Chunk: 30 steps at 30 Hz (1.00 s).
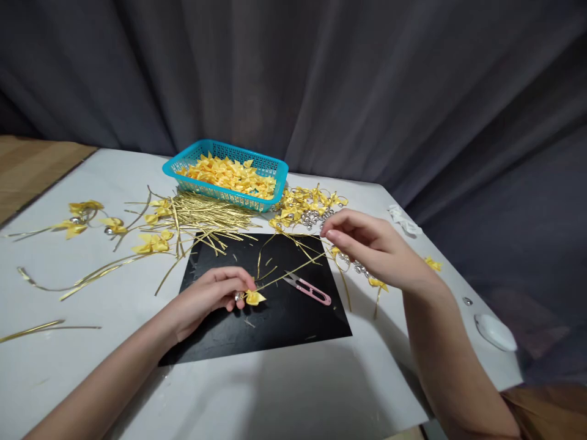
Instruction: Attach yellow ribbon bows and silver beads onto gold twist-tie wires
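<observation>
My left hand [215, 293] is closed, its fingertips gripping a yellow ribbon flower [254, 297] with a small silver bell [238, 296] beside it, above the black mat [220, 342]. From the flower a thin gold wire tie [293, 271] runs almost straight up to the right, toward my right hand [367, 241]. That hand is raised over the mat's right edge, thumb and forefinger brought together. Whether the wire's far end is between its fingers is hidden. Pink-handled thread snips [312, 292] lie on the mat between the hands.
A blue basket [220, 188] of yellow ribbon flowers stands at the back. Before it lies a heap of gold wire ties [206, 214]. Flowers with bells [293, 208] cluster to its right; several more flowers [153, 243] lie left. A white computer mouse [495, 332] sits by the right edge.
</observation>
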{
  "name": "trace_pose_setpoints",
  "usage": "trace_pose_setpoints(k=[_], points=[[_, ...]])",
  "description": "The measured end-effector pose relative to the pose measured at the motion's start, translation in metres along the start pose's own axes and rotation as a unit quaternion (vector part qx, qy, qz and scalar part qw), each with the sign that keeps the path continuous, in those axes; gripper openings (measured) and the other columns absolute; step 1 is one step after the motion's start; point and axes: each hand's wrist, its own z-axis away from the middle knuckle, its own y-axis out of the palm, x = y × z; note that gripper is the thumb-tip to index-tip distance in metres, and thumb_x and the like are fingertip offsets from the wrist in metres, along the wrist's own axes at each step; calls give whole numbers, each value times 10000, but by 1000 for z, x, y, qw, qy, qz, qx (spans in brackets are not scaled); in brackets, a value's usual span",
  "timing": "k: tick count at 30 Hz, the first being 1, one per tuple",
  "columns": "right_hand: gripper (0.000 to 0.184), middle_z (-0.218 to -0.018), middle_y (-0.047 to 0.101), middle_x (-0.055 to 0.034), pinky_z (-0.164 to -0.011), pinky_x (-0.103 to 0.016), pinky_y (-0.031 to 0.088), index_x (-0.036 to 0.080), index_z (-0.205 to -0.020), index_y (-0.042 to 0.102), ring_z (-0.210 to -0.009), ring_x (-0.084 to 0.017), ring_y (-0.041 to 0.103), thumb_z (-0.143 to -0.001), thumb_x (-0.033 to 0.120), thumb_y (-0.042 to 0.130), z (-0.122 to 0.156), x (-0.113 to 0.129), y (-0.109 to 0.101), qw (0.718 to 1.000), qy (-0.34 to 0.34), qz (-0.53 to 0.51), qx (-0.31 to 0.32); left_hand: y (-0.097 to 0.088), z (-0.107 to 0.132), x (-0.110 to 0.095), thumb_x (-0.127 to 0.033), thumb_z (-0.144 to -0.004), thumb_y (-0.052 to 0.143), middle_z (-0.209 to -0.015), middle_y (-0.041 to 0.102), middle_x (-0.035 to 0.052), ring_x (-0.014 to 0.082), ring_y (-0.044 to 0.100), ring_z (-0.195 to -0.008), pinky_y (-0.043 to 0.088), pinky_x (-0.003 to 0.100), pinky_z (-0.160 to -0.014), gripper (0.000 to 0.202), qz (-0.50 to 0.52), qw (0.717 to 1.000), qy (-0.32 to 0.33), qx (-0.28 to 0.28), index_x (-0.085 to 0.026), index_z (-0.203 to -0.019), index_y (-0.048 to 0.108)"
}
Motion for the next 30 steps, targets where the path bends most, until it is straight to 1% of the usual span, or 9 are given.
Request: trace_pose_setpoints(k=[2,6,8,11,15,18,21,25,30], points=[[198,-732,501,6,-513,-198,326,148,-864,560,-580,-58,397,-898,330,488,-6,-13,4,1000,22,-1,12,-2,0,2,-226,-671,632,-618,626,5,88,525,-561,397,173,-516,93,29,1000,2,-10,-154,-668,691],[244,-749,506,-4,-549,-214,322,152,-863,552,-622,-79,410,-897,381,475,-13,-33,11,998,49,21,22,-8,-2,4,-178,-691,577,-747,709,47,122,611,-686,480,194,-652,182,99,995,11,-3,-149,-761,742],[251,-760,512,-8,-558,-219,325,155,-870,552,-630,-84,413,-900,389,467,-14,-36,12,998,53,25,27,-11,-3,3,-141,-685,566,-786,728,59,139,639,-730,495,211,-705,220,111,994,13,8,-146,-813,745],[255,-775,520,-14,-563,-222,329,157,-876,556,-643,-89,421,-897,397,471,-13,-34,12,998,53,16,23,-14,-3,2,-132,-682,628,-834,745,51,145,660,-820,488,196,-751,228,85,996,7,25,-175,-878,736],[250,-788,524,-17,-574,-221,336,153,-877,561,-658,-88,432,-894,389,481,-11,-30,9,999,51,15,13,-17,-6,4,-219,-684,710,-820,750,41,141,666,-807,484,196,-736,183,41,998,31,29,-196,-865,728],[228,-793,528,-17,-575,-215,344,145,-872,564,-660,-79,438,-896,359,487,-10,-26,6,999,37,12,4,-17,-8,7,-273,-662,737,-779,742,44,145,662,-754,487,230,-741,174,14,999,46,8,-179,-808,723],[193,-738,516,0,-543,-195,350,138,-871,566,-616,-61,431,-889,321,509,-7,-19,1,999,12,-10,-32,-17,-10,7,-300,-624,755,-709,715,34,148,642,-680,482,248,-683,195,-43,998,52,-17,-162,-752,700],[144,-690,505,21,-469,-162,368,148,-869,566,-537,-38,428,-863,291,558,0,-6,-3,992,-5,-61,-109,-12,-9,5,-260,-631,716,-678,665,0,141,616,-660,451,233,-640,136,-87,990,97,-47,-174,-679,623],[96,-669,512,18,-426,-157,372,165,-857,585,-502,-37,442,-864,257,559,9,9,-4,991,-32,-74,-107,-4,-6,3,-190,-627,617,-585,602,-42,121,580,-584,423,213,-583,74,-55,990,118,-59,-187,-630,543]])
